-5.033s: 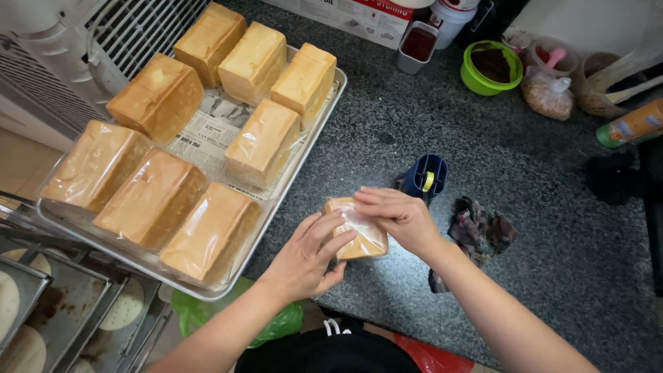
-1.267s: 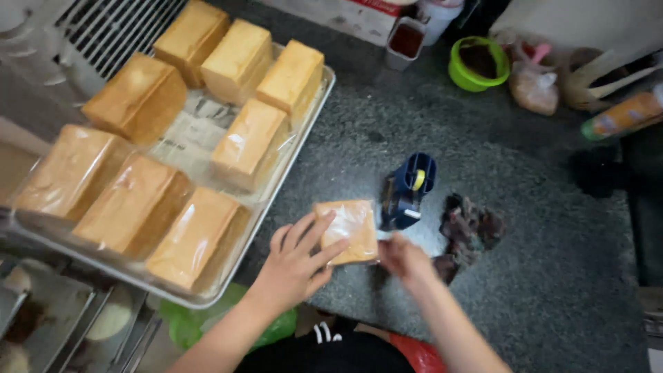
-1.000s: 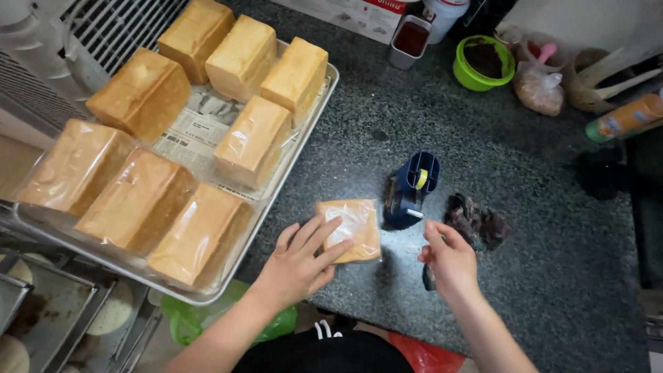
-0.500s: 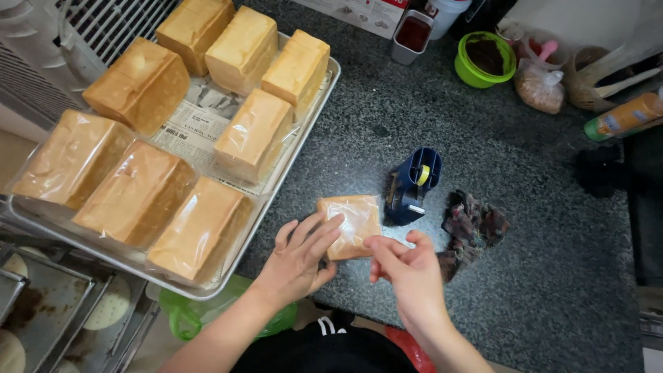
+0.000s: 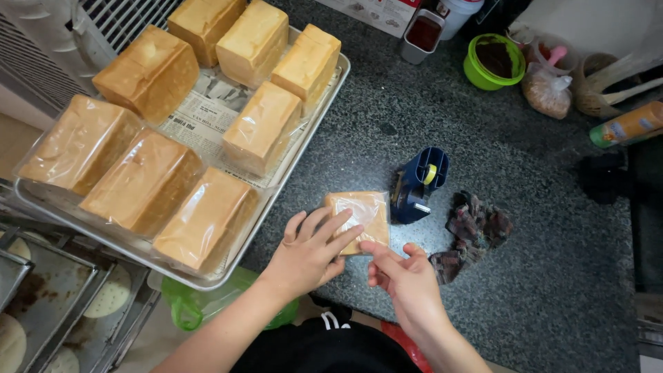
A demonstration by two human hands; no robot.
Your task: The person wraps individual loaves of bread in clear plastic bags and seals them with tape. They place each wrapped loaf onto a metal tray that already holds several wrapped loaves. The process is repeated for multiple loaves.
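Left hand: the left hand (image 5: 307,250) is laid flat, fingers spread, on the bagged bread loaf (image 5: 358,220), which rests on the granite counter (image 5: 552,276).
Right hand: the right hand (image 5: 407,276) is pinched narrow at the bag's 6 o'clock edge; whether tape is held cannot be told.
Tape dispenser: the blue tape dispenser (image 5: 416,185) is seen just beside the loaf, at 2 o'clock.
Progress: seven wrapped loaves are counted on the metal tray (image 5: 304,148) at 10 o'clock; this loaf is bagged, its closing judged unfinished.

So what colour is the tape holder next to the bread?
Dark blue, with a yellow roll in it. The tape holder shows best in the head view, right of the bagged bread.
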